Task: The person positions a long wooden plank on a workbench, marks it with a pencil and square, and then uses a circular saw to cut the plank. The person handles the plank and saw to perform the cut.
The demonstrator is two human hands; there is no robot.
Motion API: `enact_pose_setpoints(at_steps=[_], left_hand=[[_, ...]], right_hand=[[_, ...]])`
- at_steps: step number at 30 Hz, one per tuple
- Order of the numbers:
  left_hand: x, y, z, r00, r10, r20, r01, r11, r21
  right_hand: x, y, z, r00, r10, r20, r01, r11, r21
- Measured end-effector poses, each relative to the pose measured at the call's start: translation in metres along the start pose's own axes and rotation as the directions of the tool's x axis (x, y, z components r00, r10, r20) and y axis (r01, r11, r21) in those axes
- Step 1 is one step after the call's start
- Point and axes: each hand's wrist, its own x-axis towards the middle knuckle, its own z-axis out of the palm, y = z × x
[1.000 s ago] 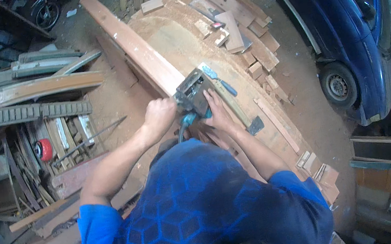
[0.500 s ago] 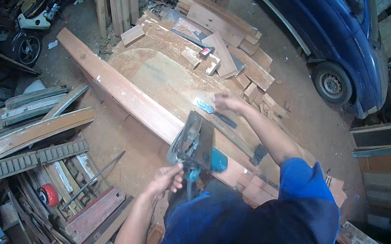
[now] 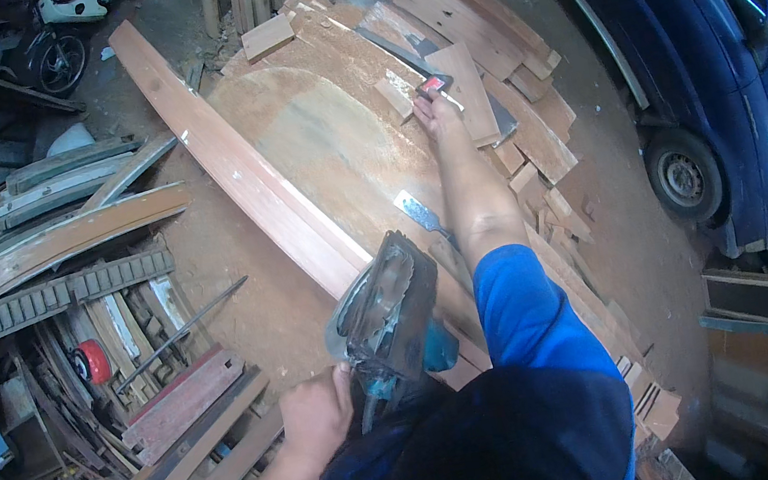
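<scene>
Power tool point(image 3: 383, 302), teal and dark, sits tilted at the near end of the long board point(image 3: 247, 173), flat underside up, presumably to expose it. I see the left hand point(image 3: 318, 409) curled, thumb at the tool's edge, likely steadying it; its grip I cannot tell. Farther off, beyond the scraper point(image 3: 416, 209), the right hand point(image 3: 434, 113) meets a red-and-black object point(image 3: 432, 85); whether those fingers close, I cannot tell.

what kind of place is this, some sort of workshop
Most likely a woodworking shop: a teal-and-black power tool sits at the near end of a long wooden beam, and loose boards are piled at the upper right.
</scene>
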Motion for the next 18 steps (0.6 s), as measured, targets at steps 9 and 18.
enact_pose_setpoints(at_steps=[9,18], left_hand=[[0.019,-0.042,0.024,0.645,0.025,0.764,0.764,-0.038,-0.644],[0.018,-0.024,0.005,0.980,0.027,0.199,0.036,0.952,-0.305]], right_hand=[[-0.119,-0.036,-0.041,0.901,-0.369,0.227,0.325,0.922,0.208],[-0.357,-0.066,-0.133,0.917,-0.205,0.343,0.194,0.979,0.069]])
